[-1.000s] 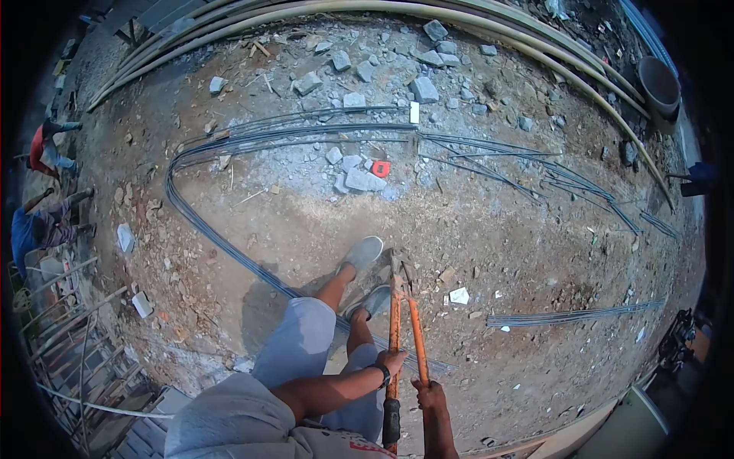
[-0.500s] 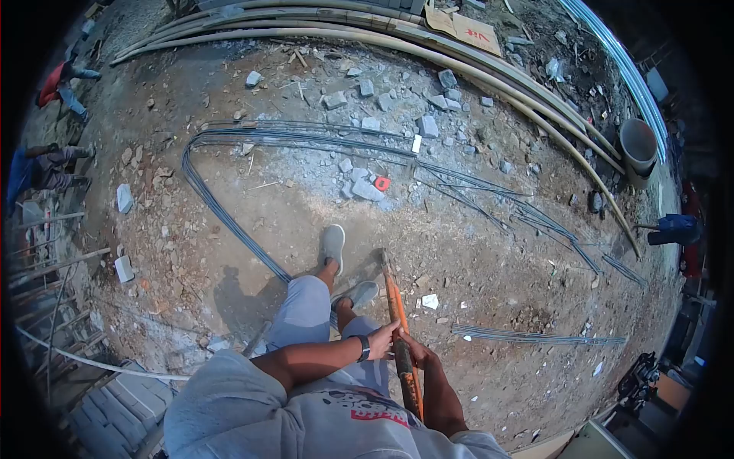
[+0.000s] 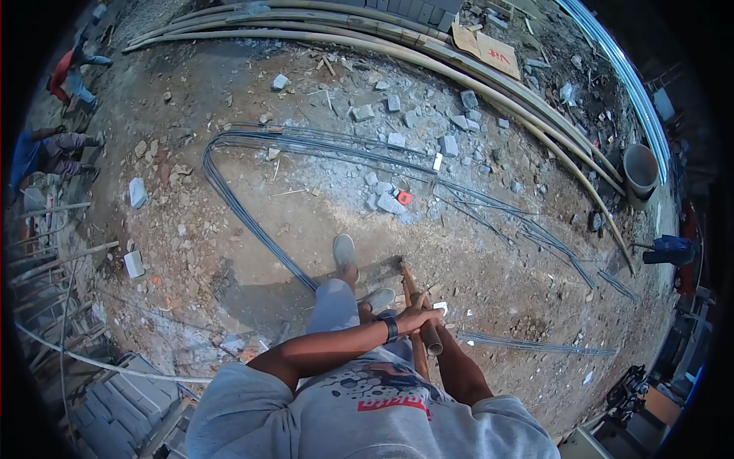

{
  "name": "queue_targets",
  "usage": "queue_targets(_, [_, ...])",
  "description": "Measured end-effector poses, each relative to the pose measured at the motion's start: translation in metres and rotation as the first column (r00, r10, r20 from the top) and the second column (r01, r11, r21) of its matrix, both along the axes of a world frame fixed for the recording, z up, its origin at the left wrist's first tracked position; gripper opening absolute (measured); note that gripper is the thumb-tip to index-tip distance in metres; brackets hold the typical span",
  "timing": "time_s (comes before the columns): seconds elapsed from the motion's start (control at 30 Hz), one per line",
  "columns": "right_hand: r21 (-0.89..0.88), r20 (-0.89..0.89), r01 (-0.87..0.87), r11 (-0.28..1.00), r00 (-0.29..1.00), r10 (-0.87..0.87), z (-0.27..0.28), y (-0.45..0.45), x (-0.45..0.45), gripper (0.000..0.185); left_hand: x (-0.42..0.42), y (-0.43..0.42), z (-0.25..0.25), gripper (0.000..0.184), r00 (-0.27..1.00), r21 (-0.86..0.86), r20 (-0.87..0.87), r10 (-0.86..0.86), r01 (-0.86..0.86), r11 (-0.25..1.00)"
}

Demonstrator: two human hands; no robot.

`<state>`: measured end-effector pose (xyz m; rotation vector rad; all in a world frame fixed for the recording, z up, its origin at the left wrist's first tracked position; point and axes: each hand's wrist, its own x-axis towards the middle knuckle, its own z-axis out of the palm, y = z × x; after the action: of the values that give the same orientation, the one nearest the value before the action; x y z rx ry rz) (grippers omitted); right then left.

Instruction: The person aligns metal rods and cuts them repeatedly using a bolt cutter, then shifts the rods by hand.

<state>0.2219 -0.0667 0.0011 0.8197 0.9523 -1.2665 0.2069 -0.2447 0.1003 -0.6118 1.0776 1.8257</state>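
Observation:
A long bolt cutter (image 3: 419,358) with worn orange handles stands in front of my body, its jaw end down on the dirt by my shoes. The open round end of one handle points up toward the camera. My left hand (image 3: 411,318), with a dark watch at the wrist, is closed on the upper part of the cutter. My right hand (image 3: 430,315) is closed at the handles beside it, partly hidden by the left hand and the tube end. Beyond my feet, a bent bundle of thin steel bars (image 3: 252,222) lies on the ground, with a red tape measure (image 3: 404,198) near it.
Broken blocks (image 3: 449,145) and long bamboo poles (image 3: 367,43) lie farther ahead. A bucket (image 3: 640,167) stands at the right. Another bar bundle (image 3: 535,342) lies right of me. Two people, one in red (image 3: 61,75), one in blue (image 3: 25,153), are at the far left.
The cutter's handles have come together and tilted up toward the camera. Both hands have moved closer together and higher on my view. The view has shifted, showing more ground ahead.

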Motion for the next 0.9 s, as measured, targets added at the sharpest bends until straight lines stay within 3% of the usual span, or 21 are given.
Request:
queue_targets(0.07, [0.008,-0.02,0.042,0.999,0.999,-0.042,0.004,-0.02,-0.008,0.062,-0.017,-0.02,0.019,0.098,0.999,-0.004,0.012,0.043,-0.042,0.999])
queue_targets(0.1, [0.009,-0.033,0.064,0.998,0.997,-0.064,0.006,-0.028,-0.011,0.061,-0.024,-0.032,0.027,0.084,0.998,-0.001,-0.054,0.043,-0.043,0.999])
queue_targets(0.17, [0.009,-0.056,0.107,0.994,0.993,-0.106,0.009,-0.044,-0.019,0.059,-0.027,-0.048,0.013,0.069,0.894,0.037,-0.448,0.005,0.013,0.999])
queue_targets(0.23, [0.002,-0.078,0.152,0.988,0.985,-0.151,0.012,-0.055,-0.022,0.058,-0.031,-0.058,0.003,0.044,0.739,0.016,-0.671,-0.06,0.095,0.995])
queue_targets(0.3, [-0.008,-0.101,0.196,0.981,0.976,-0.195,0.016,-0.06,-0.023,0.056,-0.037,-0.058,0.0,0.037,0.836,0.122,-0.548,-0.015,0.098,0.988])
queue_targets(0.33, [-0.018,-0.114,0.217,0.976,0.969,-0.218,0.017,-0.061,-0.024,0.055,-0.038,-0.058,-0.003,0.034,0.817,0.118,-0.576,-0.001,0.085,0.989])
queue_targets(0.47, [-0.07,-0.187,0.289,0.955,0.936,-0.297,0.012,-0.069,-0.029,0.052,-0.052,-0.059,-0.015,0.03,0.604,-0.096,-0.784,-0.143,0.11,0.989])
queue_targets(0.57, [-0.123,-0.329,0.241,0.963,0.905,-0.269,0.01,-0.065,-0.036,0.05,-0.069,-0.058,-0.003,0.029,0.602,-0.118,-0.776,-0.188,0.154,0.981])
queue_targets(0.67, [-0.051,-0.614,-0.078,0.996,0.789,0.031,0.026,-0.052,-0.054,0.046,-0.079,-0.045,0.007,0.027,0.785,0.028,-0.618,-0.049,0.084,0.996])
queue_targets(0.73, [0.062,-0.47,-0.08,0.995,0.877,0.1,0.046,-0.042,-0.065,0.045,-0.079,-0.033,0.006,0.03,0.813,0.0,-0.579,-0.055,0.068,0.998])
queue_targets(0.8, [0.26,0.03,0.047,0.965,0.998,-0.057,0.071,-0.036,-0.087,0.046,-0.073,-0.022,0.006,0.033,0.873,0.0,-0.487,-0.037,0.043,0.999])
queue_targets(0.83, [0.324,0.034,-0.066,0.944,0.998,0.058,0.071,-0.029,-0.09,0.047,-0.071,-0.016,0.007,0.039,0.909,0.016,-0.417,-0.016,0.024,1.0])
queue_targets(0.9, [0.172,-0.127,0.079,0.982,0.99,-0.057,0.072,-0.019,-0.095,0.045,-0.068,0.0,0.009,0.047,0.924,0.041,-0.38,0.035,-0.021,0.999])
